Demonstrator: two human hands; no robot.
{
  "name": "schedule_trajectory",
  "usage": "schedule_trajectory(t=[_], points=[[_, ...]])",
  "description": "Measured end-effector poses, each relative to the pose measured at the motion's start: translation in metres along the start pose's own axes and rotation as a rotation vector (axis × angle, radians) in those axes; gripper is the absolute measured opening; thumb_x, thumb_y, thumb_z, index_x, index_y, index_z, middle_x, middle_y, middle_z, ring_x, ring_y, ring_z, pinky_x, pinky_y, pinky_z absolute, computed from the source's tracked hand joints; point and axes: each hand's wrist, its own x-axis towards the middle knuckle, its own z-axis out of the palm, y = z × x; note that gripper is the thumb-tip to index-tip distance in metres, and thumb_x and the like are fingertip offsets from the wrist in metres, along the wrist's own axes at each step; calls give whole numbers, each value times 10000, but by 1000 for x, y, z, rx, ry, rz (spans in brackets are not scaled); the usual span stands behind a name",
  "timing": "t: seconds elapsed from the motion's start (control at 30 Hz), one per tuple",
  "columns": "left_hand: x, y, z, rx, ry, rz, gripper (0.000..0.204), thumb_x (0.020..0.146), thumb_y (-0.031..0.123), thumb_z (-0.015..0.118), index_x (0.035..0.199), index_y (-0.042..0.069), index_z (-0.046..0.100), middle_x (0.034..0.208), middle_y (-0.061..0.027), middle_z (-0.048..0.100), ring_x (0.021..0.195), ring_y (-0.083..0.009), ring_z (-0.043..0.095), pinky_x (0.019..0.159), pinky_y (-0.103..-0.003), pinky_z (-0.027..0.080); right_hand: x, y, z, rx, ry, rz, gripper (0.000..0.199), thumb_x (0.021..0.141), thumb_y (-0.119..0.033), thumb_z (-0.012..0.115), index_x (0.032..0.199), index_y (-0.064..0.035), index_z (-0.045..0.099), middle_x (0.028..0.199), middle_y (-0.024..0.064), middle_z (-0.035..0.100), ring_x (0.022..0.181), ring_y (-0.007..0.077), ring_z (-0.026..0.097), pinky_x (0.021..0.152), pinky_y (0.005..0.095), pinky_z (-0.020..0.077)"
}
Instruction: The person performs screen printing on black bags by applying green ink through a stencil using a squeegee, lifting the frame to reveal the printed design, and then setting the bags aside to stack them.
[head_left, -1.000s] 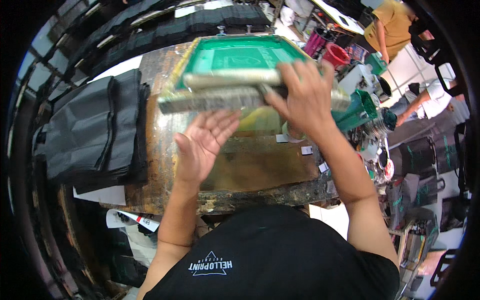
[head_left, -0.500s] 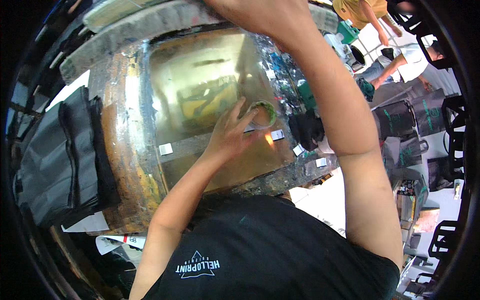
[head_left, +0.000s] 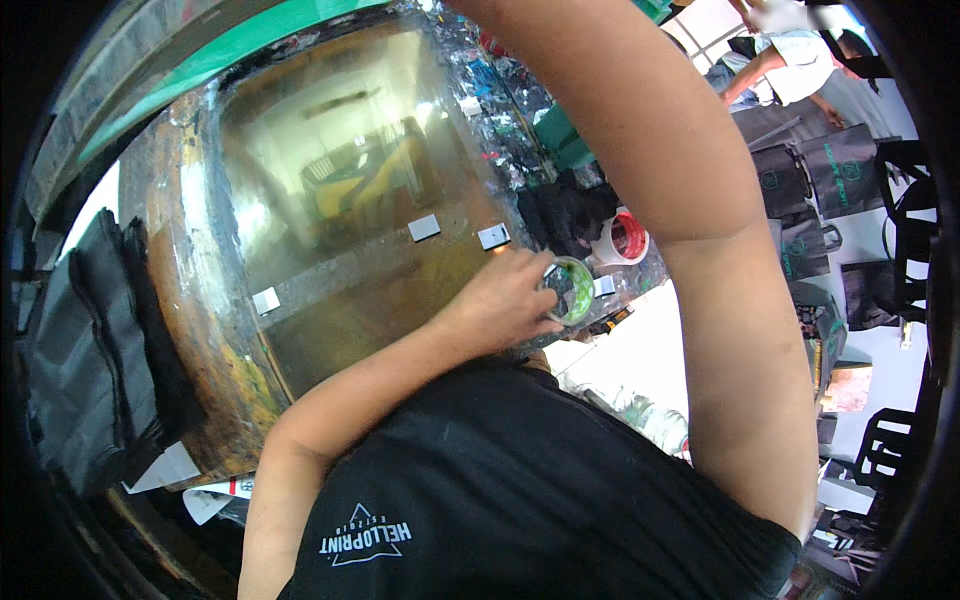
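Note:
My left hand (head_left: 508, 302) holds a roll of tape (head_left: 578, 292), a clear ring with green inside, its fingers closed on the near side of the ring. The roll is over the right front corner of a glossy, yellowish printing board (head_left: 350, 290). Small pale square pieces lie on the board: one (head_left: 265, 300) at the left, one (head_left: 424, 228) near the middle and one (head_left: 494, 236) towards the right. My right arm (head_left: 690, 170) stretches up past the top edge of the picture, so its hand is out of sight.
Dark cloth bags (head_left: 95, 350) are stacked at the left. A frame with a green strip (head_left: 225, 62) spans the upper left. A white-and-red tape roll (head_left: 627, 238) and dark cloth (head_left: 565, 215) sit right of the board. A person (head_left: 790, 70) works beyond, near printed black bags (head_left: 840, 170).
My left hand has moved right and towards me with the tape roll, uncovering a pale square. My right hand has left the picture. The frame's green strip now shows.

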Motion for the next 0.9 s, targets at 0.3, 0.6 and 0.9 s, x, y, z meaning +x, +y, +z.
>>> schedule_trajectory(t=[0.3,0.6,0.9], points=[[27,-18,77,4,86,-118,420,794,300,825,1063,27,653,1142,-217,572,1056,-388,571,901,-500,498,-18,-18,6,32,124,-2,691,1061,-693,343,773,-119,599,593,-29,486,536,134,485,1004,563,490],[-2,7,32,85,78,16,681,812,453,830,1286,28,589,1296,-216,605,1124,-386,624,938,-476,514,-15,-5,15,-52,208,5,601,998,-631,526,1022,-55,696,898,163,732,865,332,682,950,534,444],[-196,33,-147,475,792,-435,193,919,214,765,785,86,711,698,-116,650,670,-314,657,594,-449,510,-15,-2,20,-81,213,48,571,996,-573,552,1199,-56,682,1130,209,741,1082,396,691,1021,525,441]])
